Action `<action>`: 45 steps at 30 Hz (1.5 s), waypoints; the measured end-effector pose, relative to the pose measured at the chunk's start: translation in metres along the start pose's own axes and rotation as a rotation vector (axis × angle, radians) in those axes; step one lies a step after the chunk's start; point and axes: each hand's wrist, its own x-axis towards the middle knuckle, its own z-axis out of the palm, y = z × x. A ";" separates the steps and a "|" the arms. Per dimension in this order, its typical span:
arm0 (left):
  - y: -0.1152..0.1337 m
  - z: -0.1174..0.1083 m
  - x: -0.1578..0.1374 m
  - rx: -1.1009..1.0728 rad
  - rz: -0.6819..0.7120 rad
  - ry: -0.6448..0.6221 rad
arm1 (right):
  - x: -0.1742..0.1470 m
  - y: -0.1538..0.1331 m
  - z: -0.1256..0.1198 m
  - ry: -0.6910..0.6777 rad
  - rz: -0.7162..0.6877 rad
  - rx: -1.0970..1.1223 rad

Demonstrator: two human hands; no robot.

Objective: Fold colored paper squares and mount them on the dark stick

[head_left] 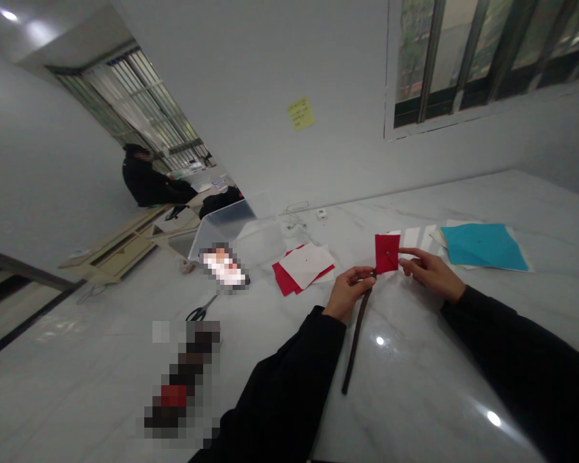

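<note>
My left hand (pixel 350 288) is closed near the top of a thin, slightly curved brown stick (pixel 358 337), whose lower end slants down toward me. At the stick's upper end a small red paper square (pixel 382 247) stands upright, with a small pin-like dot at its middle. My right hand (pixel 431 273) is beside the square's right edge, index finger stretched out and thumb apart. Whether those fingertips touch the paper I cannot tell. Left of the square lie a pale pink sheet (pixel 313 263) and red sheets (pixel 285 280), overlapping on the marble-patterned table (pixel 405 386).
Blue paper (pixel 485 245) lies over pale sheets at the right. Scissors (pixel 197 313) rest to the left, near a clear plastic box (pixel 246 222) and a blurred-out item (pixel 224 267). A yellow note (pixel 301 114) sticks to the wall. A person (pixel 147 177) sits farther back.
</note>
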 end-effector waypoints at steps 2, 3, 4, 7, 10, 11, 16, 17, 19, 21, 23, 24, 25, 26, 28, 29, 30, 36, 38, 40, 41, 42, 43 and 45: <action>0.000 0.000 0.000 0.005 -0.003 -0.008 | -0.001 -0.001 0.000 0.015 0.012 0.012; 0.000 0.000 0.000 0.007 -0.005 -0.015 | -0.001 -0.001 0.000 0.030 0.016 0.016; 0.001 0.000 0.000 0.009 -0.009 -0.023 | -0.001 -0.002 -0.001 0.049 0.009 0.015; 0.003 0.001 -0.002 0.020 -0.027 -0.038 | -0.002 -0.005 -0.004 0.095 -0.051 -0.013; 0.005 0.002 -0.003 0.031 -0.025 -0.036 | -0.001 -0.004 -0.005 0.068 -0.088 -0.043; 0.006 0.002 -0.004 0.032 -0.021 -0.035 | 0.000 -0.003 -0.005 0.053 -0.088 -0.056; 0.007 0.002 -0.004 0.052 -0.024 -0.036 | 0.000 -0.001 -0.003 0.069 -0.081 -0.015; 0.007 0.002 -0.004 0.057 -0.025 -0.036 | 0.000 -0.002 -0.004 0.089 -0.085 0.003; 0.007 0.002 -0.004 0.062 -0.030 -0.040 | -0.001 -0.003 -0.005 0.122 -0.104 0.015; 0.008 0.003 -0.004 0.071 -0.042 -0.046 | -0.001 -0.004 -0.006 0.120 -0.131 -0.002; 0.008 0.003 -0.004 0.081 -0.054 -0.055 | 0.000 -0.003 -0.007 0.101 -0.152 -0.027; 0.009 0.003 -0.005 0.084 -0.056 -0.059 | 0.000 -0.003 -0.006 0.092 -0.158 -0.038; 0.009 0.003 -0.005 0.086 -0.056 -0.061 | 0.001 -0.002 -0.006 0.085 -0.162 -0.045; 0.010 0.003 -0.005 0.087 -0.055 -0.062 | 0.001 -0.001 -0.005 0.081 -0.164 -0.047; 0.010 0.003 -0.005 0.087 -0.054 -0.060 | 0.002 0.000 -0.005 0.075 -0.158 -0.040; 0.009 0.003 -0.005 0.086 -0.052 -0.059 | 0.002 0.000 -0.004 0.076 -0.153 -0.035; 0.009 0.003 -0.005 0.085 -0.050 -0.061 | 0.002 0.000 -0.005 0.083 -0.149 -0.032; 0.004 0.002 -0.002 0.043 -0.005 -0.009 | 0.000 0.001 -0.005 0.134 -0.036 -0.060; 0.003 0.002 -0.002 0.002 -0.006 0.027 | 0.000 0.001 -0.004 0.141 0.036 -0.003; 0.002 0.002 -0.002 -0.017 -0.021 0.049 | -0.001 0.000 -0.002 0.065 0.075 0.037; 0.002 0.002 -0.002 -0.023 -0.026 0.055 | -0.002 -0.002 -0.002 -0.024 0.081 0.031; 0.002 0.002 -0.002 -0.027 -0.027 0.063 | -0.003 -0.003 -0.001 -0.125 0.080 0.010; 0.003 0.002 -0.002 -0.032 -0.026 0.071 | -0.004 -0.005 -0.001 -0.215 0.074 -0.022; 0.003 0.002 -0.001 -0.039 -0.021 0.084 | -0.005 -0.007 0.001 -0.306 0.052 -0.082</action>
